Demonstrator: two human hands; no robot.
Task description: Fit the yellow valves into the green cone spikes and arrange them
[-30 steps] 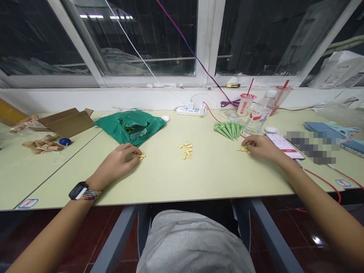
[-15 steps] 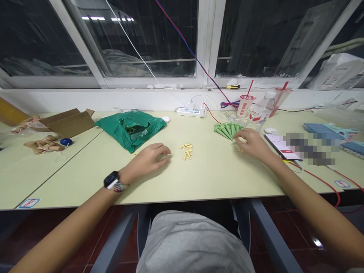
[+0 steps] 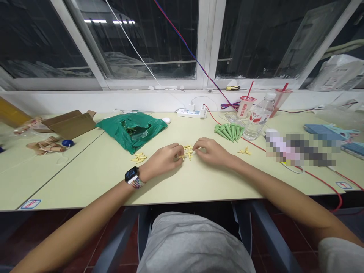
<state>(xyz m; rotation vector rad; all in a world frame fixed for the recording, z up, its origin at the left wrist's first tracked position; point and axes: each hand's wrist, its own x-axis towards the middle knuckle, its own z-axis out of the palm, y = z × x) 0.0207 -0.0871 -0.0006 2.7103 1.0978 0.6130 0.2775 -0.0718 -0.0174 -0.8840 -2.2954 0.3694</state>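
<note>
Small pale-yellow plastic pegs with pointed ends lie in a pile (image 3: pixel 189 152) mid-table. From the left, my left hand (image 3: pixel 166 161) reaches the pile's edge, its thumb and fingers closed around one yellow peg (image 3: pixel 181 157). On the pile's other side is my right hand (image 3: pixel 212 151), with its fingers curved and slightly apart; I see nothing between them. A second group of yellow pegs (image 3: pixel 139 157) lies left of my left wrist. A smaller group (image 3: pixel 245 151) rests beyond my right forearm. Several green cone-shaped spikes (image 3: pixel 229 131) lie fanned out behind my right hand.
A torn green plastic bag (image 3: pixel 132 129) lies at back left, near a cardboard piece (image 3: pixel 69 123) and wooden toys with a blue ball (image 3: pixel 67 143). A water bottle (image 3: pixel 257 119), drink cup (image 3: pixel 246 107) and power strip (image 3: pixel 192 112) stand at the back. A red cable crosses the right side.
My right hand has moved left from beside the green spikes to the central pile, uncovering the small right group. My left hand has moved right to the pile, uncovering the left group.
</note>
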